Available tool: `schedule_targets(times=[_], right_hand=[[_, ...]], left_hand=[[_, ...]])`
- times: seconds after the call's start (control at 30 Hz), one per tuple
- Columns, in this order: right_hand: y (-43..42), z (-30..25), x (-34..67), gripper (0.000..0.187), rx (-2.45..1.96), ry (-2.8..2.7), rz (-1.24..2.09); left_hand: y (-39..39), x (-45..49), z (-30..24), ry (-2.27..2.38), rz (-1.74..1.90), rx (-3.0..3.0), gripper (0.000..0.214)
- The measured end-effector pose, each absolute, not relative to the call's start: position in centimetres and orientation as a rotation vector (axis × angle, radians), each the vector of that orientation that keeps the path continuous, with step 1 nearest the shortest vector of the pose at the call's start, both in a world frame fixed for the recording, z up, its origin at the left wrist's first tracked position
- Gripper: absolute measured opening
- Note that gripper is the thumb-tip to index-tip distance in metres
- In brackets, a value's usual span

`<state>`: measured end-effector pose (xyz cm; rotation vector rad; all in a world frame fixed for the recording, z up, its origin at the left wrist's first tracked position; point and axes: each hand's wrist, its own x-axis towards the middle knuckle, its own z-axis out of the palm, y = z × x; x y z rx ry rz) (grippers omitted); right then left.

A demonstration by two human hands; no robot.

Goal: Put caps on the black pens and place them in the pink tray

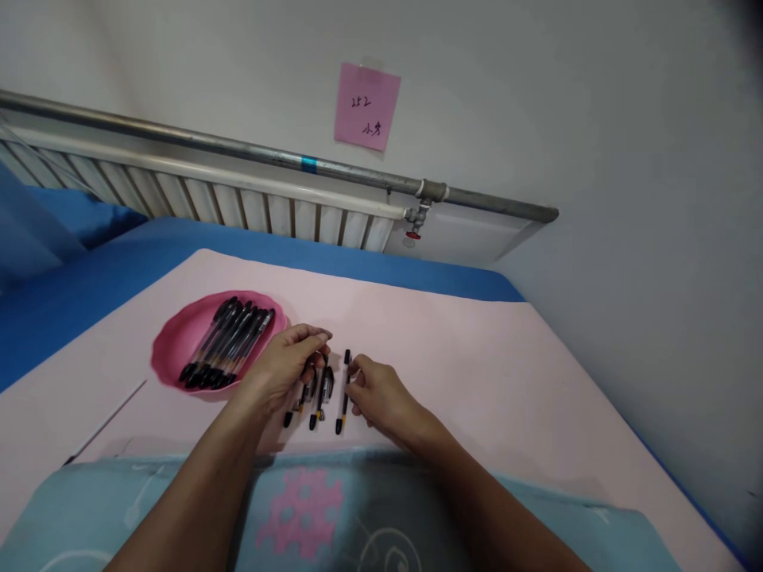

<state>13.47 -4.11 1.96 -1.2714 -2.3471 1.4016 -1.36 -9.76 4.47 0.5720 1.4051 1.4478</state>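
Note:
My right hand (pixel 381 393) has its fingertips closed on a pen (pixel 344 389) with a clear barrel and black ends, close to the pink surface. To its left, my left hand (pixel 286 361) is closed, thumb against index finger; what it pinches, if anything, is too small to make out. Beneath its fingers lie several pen parts: a black pen cap (pixel 327 384) with a clip, and slim black-tipped pen refills (pixel 313 421), partly hidden by the hand. Just behind my left wrist stands a pink scalloped bowl (pixel 164 349) filled with black-capped clear pens (pixel 223 345).
A thin white stick with a dark tip (pixel 107 421) lies at the left of the pink tabletop (pixel 453 349). Blue cloth (pixel 417 278) borders the back edge. Behind it are a radiator (pixel 250 208), a metal pipe (pixel 238 147) and a pink note (pixel 367 107) on the wall.

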Motion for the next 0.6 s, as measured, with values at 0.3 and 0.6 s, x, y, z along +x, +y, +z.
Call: schedule_targets(times=[0.3, 0.6], right_hand=[[-3.8, 1.54, 13.33, 0.014, -1.211, -2.462, 1.167], [-3.8, 1.27, 13.47, 0.015, -1.064, -2.377, 1.248]], left_hand=[[-9.89, -1.32, 4.65, 1.429, 1.41, 0.606, 0.016], [-9.82, -1.32, 4.85, 1.337, 1.394, 0.541, 0.008]])
